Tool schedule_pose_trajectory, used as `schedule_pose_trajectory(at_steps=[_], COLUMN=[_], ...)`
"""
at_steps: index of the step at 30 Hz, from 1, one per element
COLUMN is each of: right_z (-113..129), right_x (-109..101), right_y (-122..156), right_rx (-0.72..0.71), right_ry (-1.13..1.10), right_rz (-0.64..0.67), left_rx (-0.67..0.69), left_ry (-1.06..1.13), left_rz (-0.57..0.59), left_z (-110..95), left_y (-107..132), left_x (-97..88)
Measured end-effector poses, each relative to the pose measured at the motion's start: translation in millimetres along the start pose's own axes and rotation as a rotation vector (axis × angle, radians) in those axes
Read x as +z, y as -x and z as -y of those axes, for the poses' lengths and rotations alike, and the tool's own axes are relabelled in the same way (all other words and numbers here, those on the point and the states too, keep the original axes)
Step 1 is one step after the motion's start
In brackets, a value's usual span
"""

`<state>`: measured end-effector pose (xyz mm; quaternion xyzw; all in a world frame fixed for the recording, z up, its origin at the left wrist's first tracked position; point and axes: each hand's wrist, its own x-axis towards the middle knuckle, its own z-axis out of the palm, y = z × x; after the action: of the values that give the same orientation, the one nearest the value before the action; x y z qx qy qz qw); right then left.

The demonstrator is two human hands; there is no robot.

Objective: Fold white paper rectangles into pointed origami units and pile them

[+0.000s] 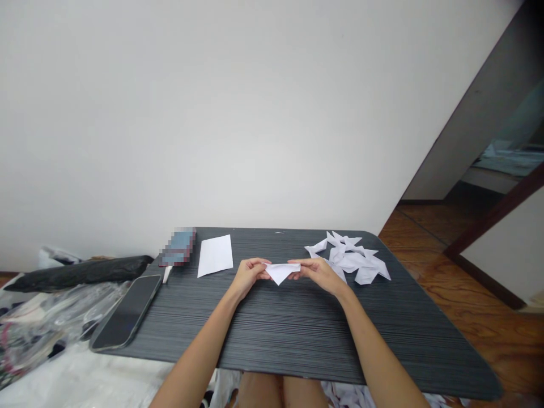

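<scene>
A small white paper (279, 273), folded into a triangle with its point toward me, is held just above the dark table. My left hand (250, 273) pinches its left corner between thumb and fingers. On the other side, my right hand (318, 273) grips the right corner the same way. Just right of that hand lies a pile of folded white paper pieces (355, 262), partly covered by it. To the left of my hands, a flat white sheet of paper (216, 255) rests on the table.
The dark table (293, 334) stands against a white wall. A smartphone (126, 311) lies at its left edge, near a blurred-out box-like object (179, 247). Plastic bags (80, 309) and a long black bundle (80, 273) lie left of the table. Wooden floor (446, 272) shows at right.
</scene>
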<state>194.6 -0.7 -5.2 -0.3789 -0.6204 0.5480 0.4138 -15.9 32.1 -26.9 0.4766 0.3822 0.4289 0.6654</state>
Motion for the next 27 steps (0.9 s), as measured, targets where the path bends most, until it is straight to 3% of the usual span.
schedule_pose_trajectory(at_steps=[13, 22, 27], right_z=[-4, -8, -14], right_x=[-4, -3, -6], right_y=[3, 0, -2], right_rx=[-0.002, 0.058, 0.104], right_ry=[-0.057, -0.053, -0.198], right_rz=[0.056, -0.062, -0.085], left_rx=[0.040, 0.120, 0.226], left_ry=[-0.047, -0.146, -0.207], left_rz=[0.033, 0.200, 0.092], left_z=[-2, -3, -1], left_y=[4, 11, 8], left_x=[3.1, 12.1, 10.5])
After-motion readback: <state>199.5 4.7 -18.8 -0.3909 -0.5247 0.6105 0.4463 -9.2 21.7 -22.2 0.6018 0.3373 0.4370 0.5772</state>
